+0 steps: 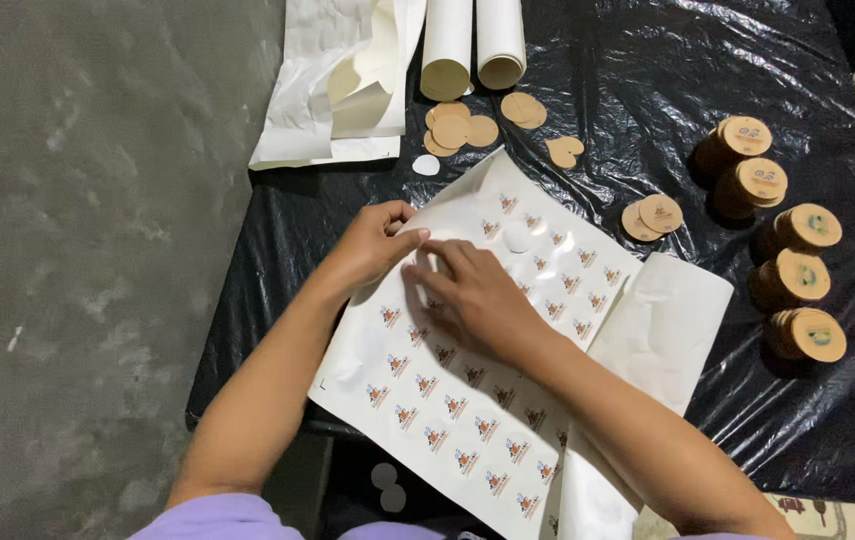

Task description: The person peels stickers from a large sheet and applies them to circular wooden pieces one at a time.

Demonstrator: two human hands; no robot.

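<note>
Underneath everything my fingers touch lies the black plastic sheet (647, 90) that covers the table, spreading well beyond them on every side but the left, where the grey floor (97, 250) begins. Directly under my fingers is the big white sticker sheet (447, 400), set at a slant, its rows of small round printed stickers running from my fingertips back toward me and out to the right. Beyond my fingers, at the far edge, lie a heap of peeled white backing paper (332, 90) and two paper rolls (472, 45) side by side. Well off to the right of my fingers stand several stacks of round brown discs (792, 260), some with stickers on top, and more loose discs (462, 128) lie just past the sheet's far corner. My left hand (372, 245) has its fingers curled and pinched together at the sheet's upper edge, holding it by that edge, it seems. My right hand (472, 295) lies flat on the sheet with its fingers bent, the tips meeting my left fingertips at one sticker; whether it has a sticker lifted I cannot tell. A small white round piece (426, 165) lies just beyond my left fingers.
</note>
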